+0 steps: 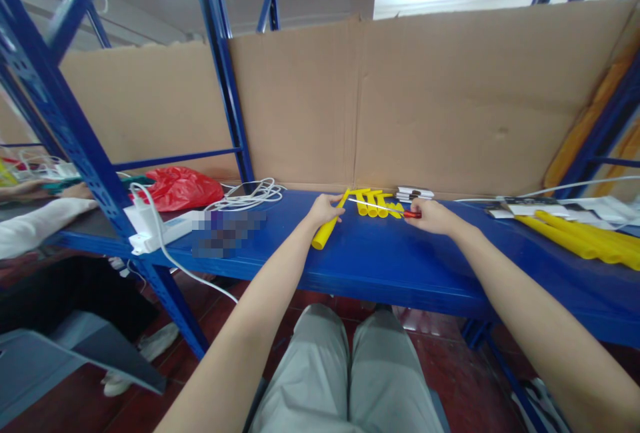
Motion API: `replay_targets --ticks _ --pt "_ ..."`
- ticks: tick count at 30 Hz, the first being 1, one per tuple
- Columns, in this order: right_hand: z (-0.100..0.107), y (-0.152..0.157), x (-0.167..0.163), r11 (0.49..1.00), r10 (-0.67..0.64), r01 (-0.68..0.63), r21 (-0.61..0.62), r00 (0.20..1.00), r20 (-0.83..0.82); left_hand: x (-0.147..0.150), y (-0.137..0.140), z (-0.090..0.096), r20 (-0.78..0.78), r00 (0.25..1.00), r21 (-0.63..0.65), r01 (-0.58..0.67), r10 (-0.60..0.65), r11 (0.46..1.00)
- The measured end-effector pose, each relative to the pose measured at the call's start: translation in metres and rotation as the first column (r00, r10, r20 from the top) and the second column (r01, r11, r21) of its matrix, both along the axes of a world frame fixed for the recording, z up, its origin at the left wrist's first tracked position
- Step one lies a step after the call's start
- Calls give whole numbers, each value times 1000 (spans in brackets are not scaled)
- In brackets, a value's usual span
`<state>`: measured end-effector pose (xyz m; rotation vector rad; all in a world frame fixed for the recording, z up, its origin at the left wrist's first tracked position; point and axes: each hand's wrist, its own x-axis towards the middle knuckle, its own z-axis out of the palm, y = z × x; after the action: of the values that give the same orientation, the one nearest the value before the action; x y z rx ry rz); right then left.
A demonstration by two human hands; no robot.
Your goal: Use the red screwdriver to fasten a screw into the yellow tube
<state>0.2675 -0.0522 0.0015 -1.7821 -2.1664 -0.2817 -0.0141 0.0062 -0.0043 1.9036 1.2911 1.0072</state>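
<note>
My left hand [325,209] grips a yellow plastic tube [324,232] that lies slanted on the blue shelf [400,266]. My right hand [431,215] holds a red-handled screwdriver [385,207]; its metal shaft points left, with the tip at the tube's upper end. Just behind the shaft lie several short yellow pieces [376,202] side by side on the shelf.
Long yellow tubes [580,236] lie at the right beside white papers [545,208]. White cables [250,194], a power strip [155,228] and a red bag [181,187] sit at the left. A cardboard wall [425,100] backs the shelf. Another person's sleeved arm [35,223] rests at far left.
</note>
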Motion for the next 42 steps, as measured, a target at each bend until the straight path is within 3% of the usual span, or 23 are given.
replay_targets --ticks 4,7,14,19,22,27,30,38,42 --pt "-4 6 1 997 51 -54 -57 997 -61 0 -1 0 -14 999 2 -44 44 999" --pt "-3 7 0 993 99 -99 -64 995 -8 0 -2 2 5 999 -11 -54 54 998" --pt "-3 2 -3 1000 -10 10 8 1000 5 2 -6 4 50 996 -44 -73 75 996" --pt "-1 2 -6 997 64 -66 -29 996 -58 2 -5 3 108 990 -68 -81 88 994" --pt "0 2 -5 993 104 -104 -49 995 -11 2 -6 2 119 990 -80 -68 78 994" --pt "-2 3 -2 997 25 -28 72 999 46 3 -8 2 133 990 -83 -36 47 996" --pt "-5 6 -1 999 -8 7 42 1000 21 3 -8 2 129 991 -81 -33 44 996" --pt "-3 4 -3 998 43 -43 -52 999 -13 4 -8 2 128 990 -67 -48 56 997" --pt "-3 2 -3 1000 15 -15 -24 1000 -13 4 -8 2 128 991 -71 -35 44 997"
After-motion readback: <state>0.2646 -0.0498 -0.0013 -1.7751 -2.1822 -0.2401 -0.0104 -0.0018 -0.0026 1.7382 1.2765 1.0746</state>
